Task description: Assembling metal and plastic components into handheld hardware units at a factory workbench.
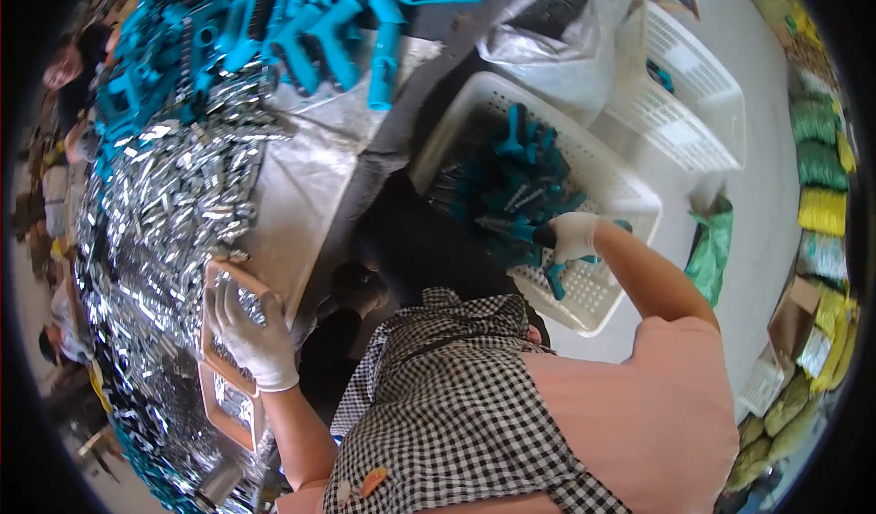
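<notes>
Right hand [573, 237] gripping teal tool [513, 230] over white basket [630, 195], left hand [248, 330] on tray [219, 281]
</notes>
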Available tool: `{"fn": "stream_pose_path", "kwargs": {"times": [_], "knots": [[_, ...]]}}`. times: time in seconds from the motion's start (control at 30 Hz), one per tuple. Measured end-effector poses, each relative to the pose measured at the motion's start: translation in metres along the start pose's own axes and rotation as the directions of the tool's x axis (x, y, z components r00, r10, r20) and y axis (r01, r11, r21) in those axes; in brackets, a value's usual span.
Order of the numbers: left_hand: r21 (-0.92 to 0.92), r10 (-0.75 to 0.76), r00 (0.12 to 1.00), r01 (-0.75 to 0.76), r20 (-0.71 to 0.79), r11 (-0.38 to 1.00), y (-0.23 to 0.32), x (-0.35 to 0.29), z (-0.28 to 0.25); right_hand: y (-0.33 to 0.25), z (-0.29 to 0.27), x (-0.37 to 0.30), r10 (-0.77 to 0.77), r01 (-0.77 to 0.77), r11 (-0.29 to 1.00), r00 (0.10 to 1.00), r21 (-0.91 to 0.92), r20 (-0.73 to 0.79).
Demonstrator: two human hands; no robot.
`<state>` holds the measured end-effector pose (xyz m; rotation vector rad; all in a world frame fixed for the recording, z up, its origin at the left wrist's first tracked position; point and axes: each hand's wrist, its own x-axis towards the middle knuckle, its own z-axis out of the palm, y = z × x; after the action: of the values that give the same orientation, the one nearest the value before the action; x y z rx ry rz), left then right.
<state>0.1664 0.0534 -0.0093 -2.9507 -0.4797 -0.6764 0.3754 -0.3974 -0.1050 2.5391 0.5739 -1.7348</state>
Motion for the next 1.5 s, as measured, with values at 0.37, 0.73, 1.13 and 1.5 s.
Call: {"fn": "stream_pose_path", "kwargs": {"times": [0.37, 0.73, 1.13, 1.5], "knots": [[0.118, -0.057, 0.998, 0.057, -0.005, 0.991, 0.010, 0.006, 0.011, 0.143, 0.077, 0.033, 0.290, -0.352, 0.911, 0.917, 0.214, 0.274], [0.050, -0.087, 0.996, 0.085, 0.024, 0.995, 0.016, 0.006, 0.010, 0.013, 0.150, 0.145, -0.064, 0.078, 0.994, 0.982, -0.074, 0.179], [0.052, -0.152, 0.988, 0.150, 0.038, 0.987, 0.022, 0.008, 0.011, -0.019, -0.081, 0.254, -0.125, -0.106, 0.818, 0.927, -0.565, -0.355], [-0.010, -0.186, 0.974, 0.189, 0.131, 0.982, 0.017, 0.012, 0.010, -0.030, -0.086, 0.278, -0.125, 0.187, 0.633, 0.982, -0.751, 0.140]]}}
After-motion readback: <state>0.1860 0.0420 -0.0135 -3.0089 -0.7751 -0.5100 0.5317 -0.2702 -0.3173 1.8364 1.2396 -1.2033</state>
